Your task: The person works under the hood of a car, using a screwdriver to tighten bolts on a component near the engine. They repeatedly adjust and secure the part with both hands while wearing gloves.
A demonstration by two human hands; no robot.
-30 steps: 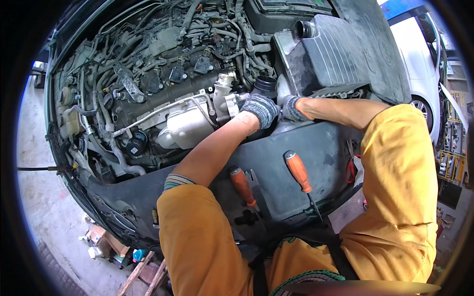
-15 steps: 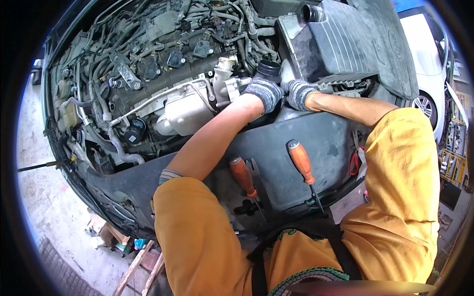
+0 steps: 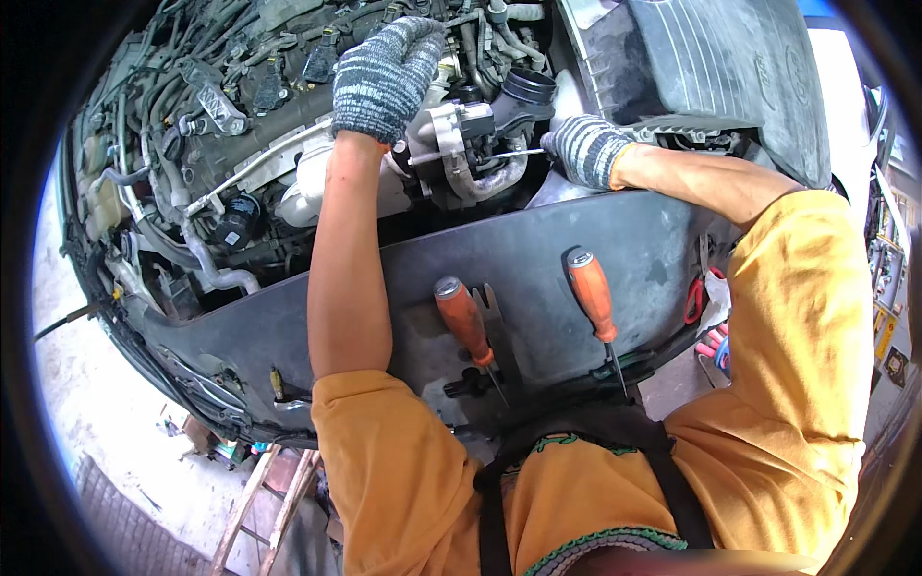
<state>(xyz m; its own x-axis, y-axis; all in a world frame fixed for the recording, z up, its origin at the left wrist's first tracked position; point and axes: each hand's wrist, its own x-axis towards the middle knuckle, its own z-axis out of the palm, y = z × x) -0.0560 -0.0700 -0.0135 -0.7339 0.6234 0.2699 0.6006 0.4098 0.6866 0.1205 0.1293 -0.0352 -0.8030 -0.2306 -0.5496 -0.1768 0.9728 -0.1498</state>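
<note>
Both hands wear grey knit gloves and reach into a car's engine bay. My left hand [image 3: 386,77] rests on top of the engine, fingers curled over parts just left of a metal throttle body [image 3: 451,139]. My right hand [image 3: 584,149] grips a thin metal tool shaft [image 3: 514,154] that points left at the throttle body. A black round intake hose end [image 3: 526,91] sits just above the tool.
Two orange-handled screwdrivers [image 3: 464,322] [image 3: 593,296] lie on the dark front panel [image 3: 538,250] beside a flat wrench [image 3: 499,336]. Red-handled pliers [image 3: 693,300] lie at the panel's right end. A black air box [image 3: 730,67] stands at upper right. Wooden slats [image 3: 269,499] lie on the ground below.
My left hand has moved from beside the right hand up onto the engine top. The view has dropped closer to the engine. My right hand stays at the throttle body.
</note>
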